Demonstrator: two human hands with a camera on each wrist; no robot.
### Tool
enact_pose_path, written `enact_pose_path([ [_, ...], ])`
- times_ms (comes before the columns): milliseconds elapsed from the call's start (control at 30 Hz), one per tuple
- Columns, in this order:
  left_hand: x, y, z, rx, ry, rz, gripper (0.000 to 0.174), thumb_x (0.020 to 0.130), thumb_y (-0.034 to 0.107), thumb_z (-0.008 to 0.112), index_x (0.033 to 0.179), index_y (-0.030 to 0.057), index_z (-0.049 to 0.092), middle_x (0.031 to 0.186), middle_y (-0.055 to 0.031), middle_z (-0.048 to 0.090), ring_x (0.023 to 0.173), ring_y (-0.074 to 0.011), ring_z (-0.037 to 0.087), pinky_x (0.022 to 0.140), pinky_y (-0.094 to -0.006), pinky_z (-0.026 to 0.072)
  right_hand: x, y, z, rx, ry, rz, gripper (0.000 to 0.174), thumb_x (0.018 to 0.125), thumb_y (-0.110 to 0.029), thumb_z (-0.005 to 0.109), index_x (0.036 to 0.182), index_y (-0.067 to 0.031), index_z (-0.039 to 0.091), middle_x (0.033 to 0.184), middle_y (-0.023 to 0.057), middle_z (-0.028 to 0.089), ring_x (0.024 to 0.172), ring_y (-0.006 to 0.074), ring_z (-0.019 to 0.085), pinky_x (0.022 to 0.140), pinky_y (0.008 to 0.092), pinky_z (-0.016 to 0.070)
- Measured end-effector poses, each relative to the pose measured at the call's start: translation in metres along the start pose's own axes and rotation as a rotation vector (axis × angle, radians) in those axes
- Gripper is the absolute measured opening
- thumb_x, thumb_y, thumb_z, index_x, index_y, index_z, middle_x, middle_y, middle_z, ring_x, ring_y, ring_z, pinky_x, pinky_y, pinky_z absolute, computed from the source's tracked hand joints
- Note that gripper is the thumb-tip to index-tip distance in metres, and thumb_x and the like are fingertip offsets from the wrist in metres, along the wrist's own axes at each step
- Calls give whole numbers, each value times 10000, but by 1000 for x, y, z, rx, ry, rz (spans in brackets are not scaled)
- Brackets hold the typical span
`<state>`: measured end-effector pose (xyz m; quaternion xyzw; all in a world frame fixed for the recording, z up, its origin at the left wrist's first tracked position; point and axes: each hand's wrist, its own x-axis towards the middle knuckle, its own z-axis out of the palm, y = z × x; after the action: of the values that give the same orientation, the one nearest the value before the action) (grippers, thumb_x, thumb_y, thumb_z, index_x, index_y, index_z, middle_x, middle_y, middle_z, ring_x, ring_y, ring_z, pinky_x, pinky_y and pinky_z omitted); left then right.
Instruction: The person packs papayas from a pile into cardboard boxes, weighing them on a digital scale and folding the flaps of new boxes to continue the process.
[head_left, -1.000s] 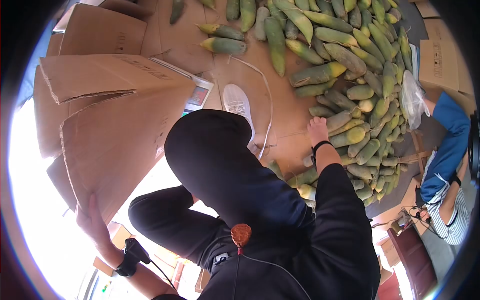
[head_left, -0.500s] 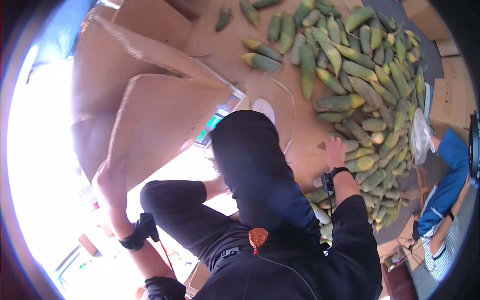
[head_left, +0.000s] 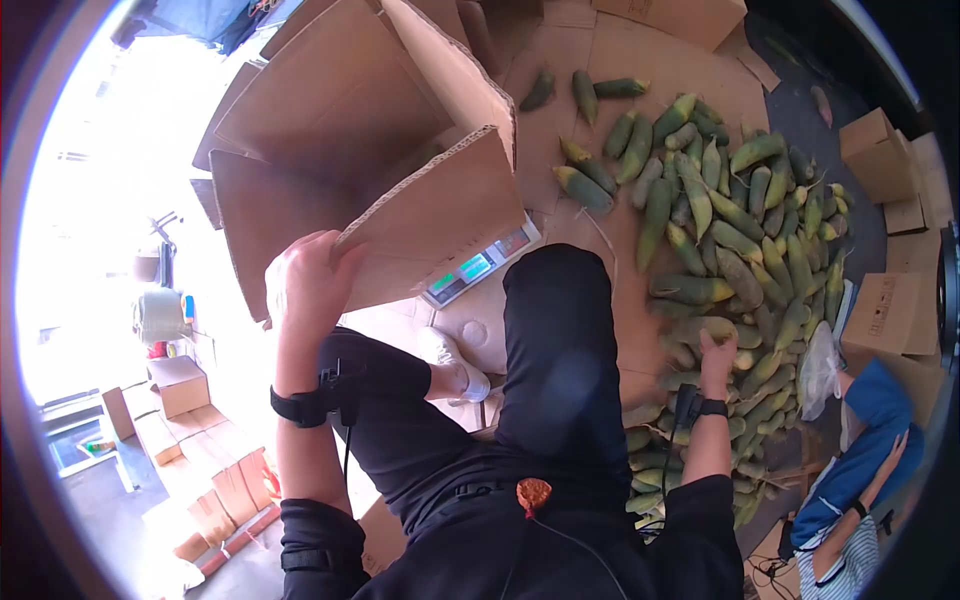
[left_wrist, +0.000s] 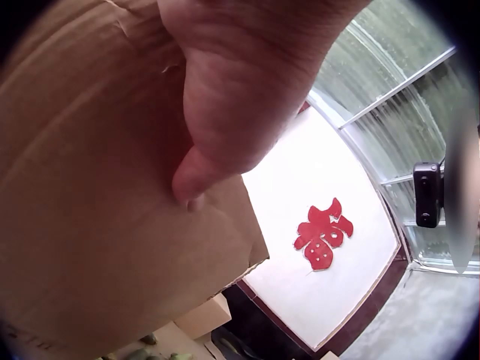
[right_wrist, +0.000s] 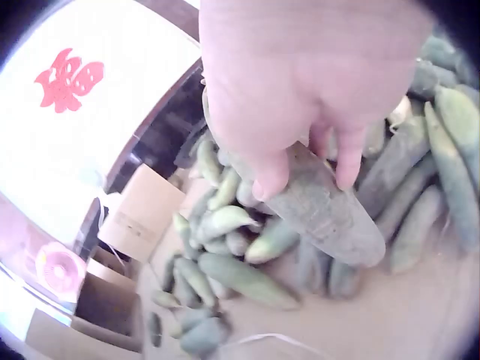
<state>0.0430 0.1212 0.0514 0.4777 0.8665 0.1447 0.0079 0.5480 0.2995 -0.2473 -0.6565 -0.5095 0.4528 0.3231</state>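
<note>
My left hand [head_left: 308,282] grips the upper edge of an open cardboard box [head_left: 440,225]; in the left wrist view its thumb lies along the brown cardboard wall [left_wrist: 97,202]. In the head view my right hand [head_left: 716,362] is at the near side of a large heap of green radishes [head_left: 735,240]. It grips one thick, dusty green radish [right_wrist: 334,214], with thumb and fingers over its sides in the right wrist view. Beneath the box, a scale [head_left: 480,264] shows lit green displays.
Another person in blue trousers [head_left: 868,420] sits at the right beside the heap, near a clear plastic bag [head_left: 819,372]. More cardboard boxes [head_left: 890,312] stand along the right edge. Several loose radishes [head_left: 584,97] lie on flattened cardboard. A white shoe [head_left: 450,362] is below the scale.
The view has turned left, showing the box's inside. My left hand still holds its edge. My right hand, earlier resting on the radishes, now grips one.
</note>
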Motion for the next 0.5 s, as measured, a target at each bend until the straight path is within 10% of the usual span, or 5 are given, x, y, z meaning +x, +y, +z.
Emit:
enact_pose_path([
  [33, 0, 2, -2, -6, 11, -3, 262, 777, 250, 641, 685, 10, 589, 665, -142, 564, 659, -323, 568, 610, -394, 447, -7, -35, 6, 208, -3, 172, 441, 765, 7, 658, 1175, -35, 500, 1111, 56, 544, 1006, 155, 532, 864, 288, 439],
  [500, -2, 15, -15, 163, -68, -34, 301, 785, 333, 621, 712, 41, 619, 749, -130, 615, 745, -332, 592, 675, -415, 466, -89, -352, 73, 917, -277, -592, 530, 806, 19, 611, 1286, 22, 386, 1195, 137, 512, 1119, 219, 509, 889, 391, 477],
])
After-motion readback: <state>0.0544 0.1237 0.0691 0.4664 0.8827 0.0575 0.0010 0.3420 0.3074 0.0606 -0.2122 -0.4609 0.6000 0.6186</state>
